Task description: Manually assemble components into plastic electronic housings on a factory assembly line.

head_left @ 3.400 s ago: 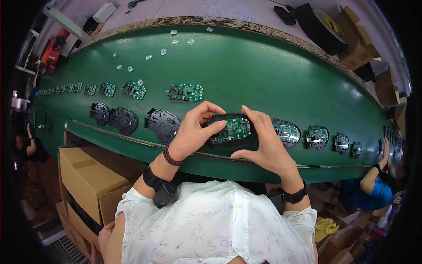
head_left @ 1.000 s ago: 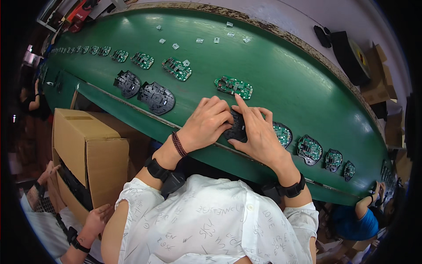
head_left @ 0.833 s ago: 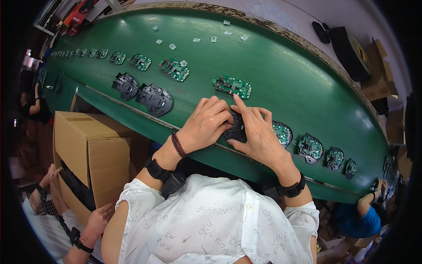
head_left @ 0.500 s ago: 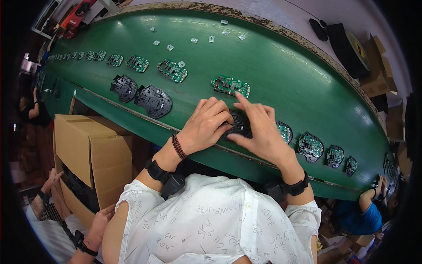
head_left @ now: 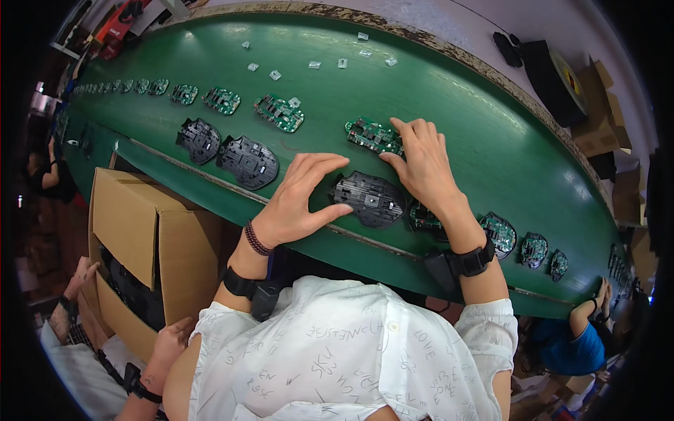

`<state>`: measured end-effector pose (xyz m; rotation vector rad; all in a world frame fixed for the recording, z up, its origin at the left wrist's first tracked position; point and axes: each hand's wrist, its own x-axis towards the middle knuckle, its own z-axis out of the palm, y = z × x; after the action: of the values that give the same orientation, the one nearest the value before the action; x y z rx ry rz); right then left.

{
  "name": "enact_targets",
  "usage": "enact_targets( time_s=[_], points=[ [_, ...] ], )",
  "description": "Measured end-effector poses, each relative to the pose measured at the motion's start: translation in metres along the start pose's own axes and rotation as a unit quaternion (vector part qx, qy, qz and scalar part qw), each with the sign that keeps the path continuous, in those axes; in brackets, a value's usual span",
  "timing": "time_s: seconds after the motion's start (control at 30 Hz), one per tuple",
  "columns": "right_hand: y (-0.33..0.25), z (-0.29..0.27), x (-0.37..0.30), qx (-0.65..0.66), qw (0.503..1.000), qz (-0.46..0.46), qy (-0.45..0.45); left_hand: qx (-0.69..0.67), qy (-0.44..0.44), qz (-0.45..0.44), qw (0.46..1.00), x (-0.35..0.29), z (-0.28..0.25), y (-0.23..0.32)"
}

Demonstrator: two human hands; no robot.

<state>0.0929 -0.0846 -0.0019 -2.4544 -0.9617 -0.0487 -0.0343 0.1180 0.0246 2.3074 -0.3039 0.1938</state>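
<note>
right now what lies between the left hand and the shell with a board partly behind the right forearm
A black shell without a board lies between them on the green table, seen in the head view.

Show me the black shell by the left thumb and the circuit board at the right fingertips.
Black shell [head_left: 370, 199], head view: middle of its upturned face.
Circuit board [head_left: 373, 135], head view: middle of its visible top face.

Green surface [head_left: 491, 154] with parts
Circuit boards [head_left: 279, 113] upper left to centre; black shells [head_left: 382, 210] below them; board-fitted shells [head_left: 499, 235] at right; small clear pieces [head_left: 314, 64] at top.
</note>
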Motion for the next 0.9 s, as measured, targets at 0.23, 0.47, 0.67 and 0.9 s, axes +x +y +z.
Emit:
enact_targets(
  time_s=[0.23,0.47,0.67,0.9],
  points=[
    [-0.004,-0.008,0.002,0.035,0.999,0.019,-0.018,-0.042,-0.075,-0.035,0.996,-0.006,-0.006,-0.004],
    [-0.03,-0.044,-0.026,0.115,0.993,0.021,0.002,-0.046,-0.079,-0.042,0.995,-0.007,-0.007,-0.007],
    [-0.054,-0.058,-0.054,0.122,0.99,-0.017,-0.068,-0.038,-0.081,-0.033,0.995,-0.002,-0.005,-0.004],
    [-0.058,-0.046,-0.048,0.107,0.99,-0.012,-0.089,-0.054,-0.07,-0.029,0.996,-0.005,-0.008,-0.008]
  ],
)
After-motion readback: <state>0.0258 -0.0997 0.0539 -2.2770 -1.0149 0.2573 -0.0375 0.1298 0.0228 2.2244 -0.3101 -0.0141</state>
